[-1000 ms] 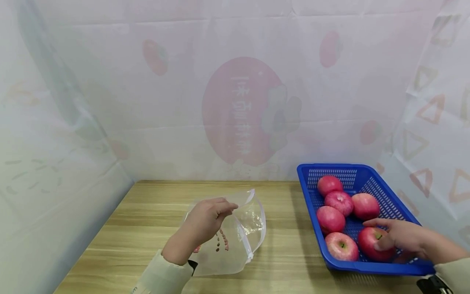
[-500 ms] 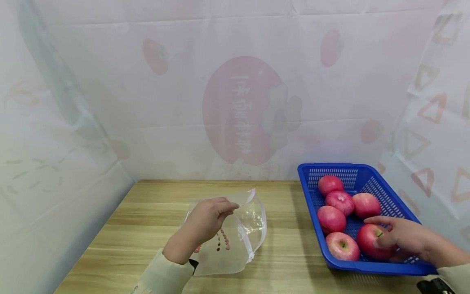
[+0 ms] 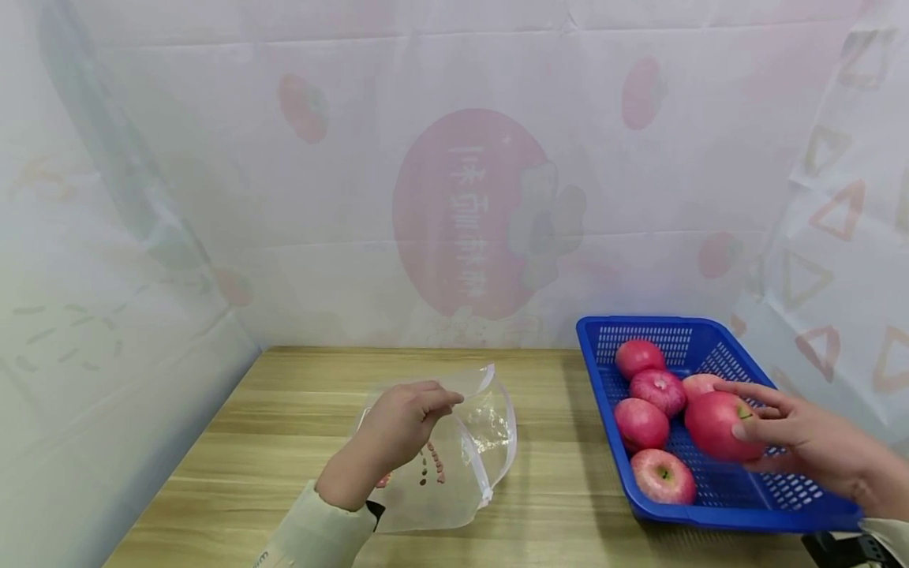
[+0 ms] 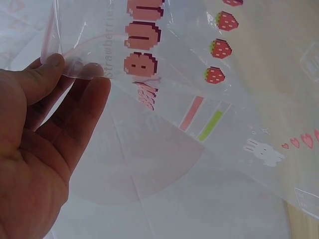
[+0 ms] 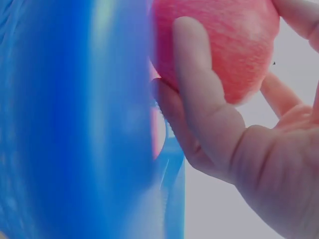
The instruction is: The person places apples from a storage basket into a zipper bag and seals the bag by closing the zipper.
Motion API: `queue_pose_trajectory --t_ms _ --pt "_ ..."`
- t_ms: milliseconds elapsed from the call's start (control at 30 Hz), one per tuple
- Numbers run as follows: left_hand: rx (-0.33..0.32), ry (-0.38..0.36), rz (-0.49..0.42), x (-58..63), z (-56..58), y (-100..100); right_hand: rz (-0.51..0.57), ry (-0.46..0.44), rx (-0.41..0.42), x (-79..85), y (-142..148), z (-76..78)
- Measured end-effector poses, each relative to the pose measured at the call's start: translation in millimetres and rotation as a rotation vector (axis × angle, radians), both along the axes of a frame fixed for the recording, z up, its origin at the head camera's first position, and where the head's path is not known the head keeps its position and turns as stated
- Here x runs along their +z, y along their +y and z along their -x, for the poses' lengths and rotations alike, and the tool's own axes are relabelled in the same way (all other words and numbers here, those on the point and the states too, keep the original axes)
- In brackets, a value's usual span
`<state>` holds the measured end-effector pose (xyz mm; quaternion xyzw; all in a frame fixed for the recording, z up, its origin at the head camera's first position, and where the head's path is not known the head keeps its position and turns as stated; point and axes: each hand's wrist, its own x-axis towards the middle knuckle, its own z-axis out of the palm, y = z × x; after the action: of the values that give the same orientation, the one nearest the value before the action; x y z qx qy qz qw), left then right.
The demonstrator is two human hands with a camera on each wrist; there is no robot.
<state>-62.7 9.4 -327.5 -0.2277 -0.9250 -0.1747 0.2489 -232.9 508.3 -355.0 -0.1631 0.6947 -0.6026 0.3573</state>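
A clear zip bag (image 3: 440, 497) with printed strawberries and a white rabbit lies on the wooden table. My left hand (image 3: 401, 426) pinches its upper edge between thumb and fingers, and the bag's mouth gapes toward the right. In the left wrist view the thumb and fingertips (image 4: 52, 64) grip the film at a corner. My right hand (image 3: 809, 434) holds a red apple (image 3: 720, 426) above the blue basket, fingers and thumb spread around it. The right wrist view shows the same apple (image 5: 229, 45) between the fingers, partly cut off by the frame.
The blue plastic basket (image 3: 710, 517) stands at the table's right side. Several more apples lie in it, among them one at the near left corner (image 3: 663, 477). White printed sheets (image 3: 319, 260) wall off the back and both sides of the wooden table (image 3: 284, 410).
My right hand has lifted the apple from the basket's near end, up and slightly away from me. The left hand and the bag have stayed almost still.
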Motion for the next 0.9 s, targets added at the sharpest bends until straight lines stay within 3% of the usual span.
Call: queue_pose_trajectory --t_ms 200,433,600,767,900 --pt "-0.01 0.008 0.0 -0.4 0.1 2 0.17 -0.024 0.007 9.0 -15 -10.9" --pt "-0.01 0.004 0.003 0.1 -0.2 5 0.402 -0.084 0.019 18.9 -52 -37.7" --pt "-0.021 0.014 0.0 1.5 -1.0 8 0.405 -0.027 -0.004 26.7 -86 -61.1" --pt "-0.02 0.008 0.001 2.5 -2.6 10 0.391 -0.053 -0.037 40.4 -124 -85.1" --pt "-0.014 0.0 0.001 3.7 -4.9 12 0.407 -0.032 -0.054 37.7 -157 -96.8"
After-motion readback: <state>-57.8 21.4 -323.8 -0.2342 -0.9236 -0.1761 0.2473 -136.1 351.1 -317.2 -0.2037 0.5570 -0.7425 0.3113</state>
